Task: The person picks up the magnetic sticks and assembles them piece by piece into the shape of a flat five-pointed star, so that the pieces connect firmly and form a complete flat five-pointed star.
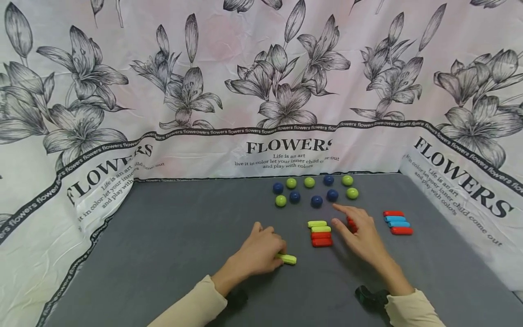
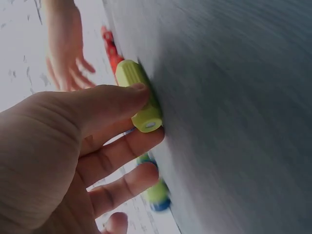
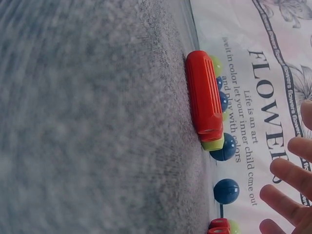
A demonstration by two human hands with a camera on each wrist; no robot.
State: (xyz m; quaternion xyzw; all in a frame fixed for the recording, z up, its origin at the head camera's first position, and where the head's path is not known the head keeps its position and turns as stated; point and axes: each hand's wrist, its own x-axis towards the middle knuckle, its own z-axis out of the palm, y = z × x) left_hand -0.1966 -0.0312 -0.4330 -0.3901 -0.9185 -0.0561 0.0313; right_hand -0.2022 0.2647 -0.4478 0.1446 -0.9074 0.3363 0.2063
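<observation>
My left hand (image 1: pixel 261 250) pinches a short yellow-green plastic stick (image 1: pixel 288 259) low over the grey table; in the left wrist view the thumb lies across the ridged stick (image 2: pixel 139 95). A row of sticks lies to its right: two yellow-green sticks (image 1: pixel 317 224) and two red sticks (image 1: pixel 322 243). Right of that row, my right hand (image 1: pixel 362 237) has its fingers spread, with a red stick (image 1: pixel 352 224) partly hidden beside it. The right wrist view shows the fingers (image 3: pixel 287 204) straight and holding nothing.
Several green balls (image 1: pixel 309 182) and blue balls (image 1: pixel 316 201) sit at the table's back. Two red and two blue sticks (image 1: pixel 397 224) lie side by side at the right. A flowered cloth (image 1: pixel 204 154) borders the grey table (image 1: pixel 184 218) behind and at both sides.
</observation>
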